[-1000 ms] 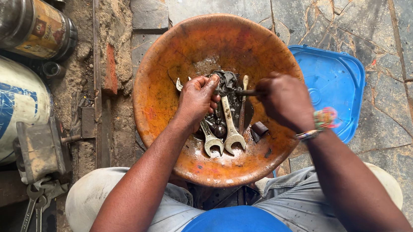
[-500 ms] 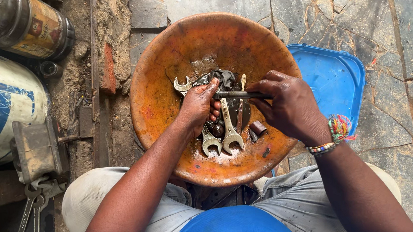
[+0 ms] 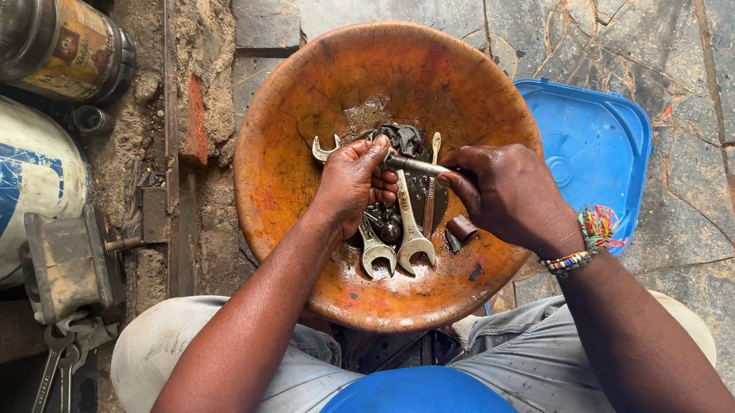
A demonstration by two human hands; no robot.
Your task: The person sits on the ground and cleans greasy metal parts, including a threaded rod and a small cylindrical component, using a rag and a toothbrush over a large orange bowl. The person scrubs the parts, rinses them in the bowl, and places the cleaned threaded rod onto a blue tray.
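Both forearms bare, reaching forward from the lap and converging toward the middle. Left hand (image 3: 352, 181) curled, palm down, fingers bent and closed around something slim, thumb tucked at the near side. Right hand (image 3: 508, 194) opposite, knuckles up, fingers pinched toward the left hand, fingertips almost meeting it. Beaded bands around the right wrist. Left elbow bent over the left knee, right forearm angled in from the lower right. Knees spread apart.
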